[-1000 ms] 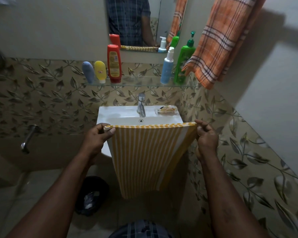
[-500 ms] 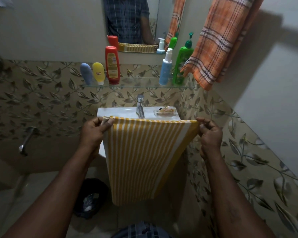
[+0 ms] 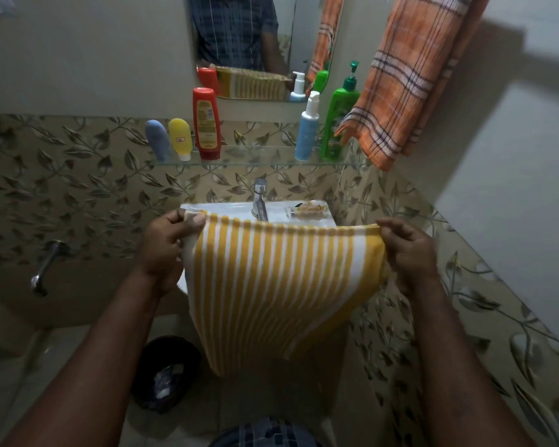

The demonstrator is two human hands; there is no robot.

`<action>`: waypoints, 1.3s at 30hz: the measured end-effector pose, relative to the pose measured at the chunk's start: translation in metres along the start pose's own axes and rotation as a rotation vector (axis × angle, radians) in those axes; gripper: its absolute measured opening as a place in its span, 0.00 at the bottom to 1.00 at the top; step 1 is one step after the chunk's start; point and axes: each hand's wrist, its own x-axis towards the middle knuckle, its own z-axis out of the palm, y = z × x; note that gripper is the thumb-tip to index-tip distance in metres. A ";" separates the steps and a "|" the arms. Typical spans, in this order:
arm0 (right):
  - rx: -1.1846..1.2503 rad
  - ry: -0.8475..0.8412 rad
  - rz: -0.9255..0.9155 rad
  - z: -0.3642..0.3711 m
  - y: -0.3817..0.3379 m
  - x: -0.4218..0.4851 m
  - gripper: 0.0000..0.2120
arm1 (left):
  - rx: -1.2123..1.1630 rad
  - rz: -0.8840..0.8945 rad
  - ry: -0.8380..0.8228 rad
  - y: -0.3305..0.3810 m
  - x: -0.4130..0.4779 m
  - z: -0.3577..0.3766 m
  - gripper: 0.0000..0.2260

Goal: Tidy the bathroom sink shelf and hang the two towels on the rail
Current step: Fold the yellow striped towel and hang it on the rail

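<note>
Raised since the earlier frame: yellow striped towel [image 3: 281, 291], its top edge now hiding most of the sink [image 3: 226, 208]. Left hand [image 3: 167, 250] and right hand [image 3: 407, 253] each pinch a top corner, fingers clenched on cloth. Advice: keep the edge taut and level toward the rail beside the orange plaid towel [image 3: 407, 79]. Towel is folded, hanging flat, white-banded.
</note>
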 end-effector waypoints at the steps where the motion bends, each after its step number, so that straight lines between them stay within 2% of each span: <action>1: -0.070 0.079 0.011 0.005 0.007 0.005 0.12 | 0.049 -0.040 0.133 -0.004 0.006 0.007 0.03; 2: -0.103 0.119 0.014 0.010 0.013 0.008 0.13 | 0.078 -0.078 0.238 -0.011 0.013 0.012 0.04; 4: -0.089 0.167 0.027 0.019 0.020 0.008 0.13 | 0.070 -0.132 0.334 -0.022 0.020 0.014 0.05; 9: -0.188 0.348 0.020 0.020 0.031 -0.002 0.12 | 0.214 -0.104 0.441 -0.037 0.014 0.017 0.09; 12: -0.233 0.566 0.008 0.043 0.027 -0.019 0.10 | 0.330 -0.078 0.532 -0.041 0.001 0.038 0.13; 14: -0.240 0.602 0.009 0.060 0.026 -0.031 0.10 | 0.305 -0.097 0.541 -0.044 -0.008 0.053 0.14; 18: -0.227 0.500 0.007 0.075 0.025 -0.045 0.09 | 0.221 -0.136 0.463 -0.054 -0.018 0.069 0.13; 20: -0.279 0.408 0.007 0.068 0.019 -0.049 0.09 | 0.251 -0.120 0.387 -0.049 -0.025 0.067 0.14; 22: -0.272 0.230 0.016 0.053 0.005 -0.047 0.09 | 0.310 -0.071 0.224 -0.030 -0.033 0.063 0.11; 25: -0.128 -0.147 0.035 0.022 -0.024 -0.040 0.09 | 0.297 -0.039 -0.116 0.002 -0.031 0.048 0.07; 26: -0.104 -0.156 0.051 0.015 -0.027 -0.034 0.09 | 0.270 -0.058 -0.124 0.008 -0.024 0.041 0.05; 27: -0.102 -0.086 0.077 0.011 -0.024 -0.027 0.10 | 0.234 -0.082 -0.046 0.010 -0.016 0.034 0.04; 29: -0.203 0.142 0.094 0.009 -0.009 -0.012 0.11 | 0.278 -0.092 0.215 0.001 0.002 0.021 0.04; 31: -0.250 0.191 0.067 0.013 0.007 -0.009 0.12 | 0.373 -0.073 0.348 -0.013 0.008 0.019 0.06; 36: -0.196 0.176 0.118 0.011 0.015 -0.019 0.13 | 0.318 -0.117 0.408 -0.028 0.002 0.016 0.06; 38: -0.170 0.108 0.142 0.006 0.006 -0.022 0.11 | 0.326 -0.111 0.388 -0.025 0.001 0.010 0.06; 39: -0.128 0.039 0.146 0.002 0.000 -0.023 0.10 | 0.305 -0.124 0.326 -0.019 0.000 0.007 0.06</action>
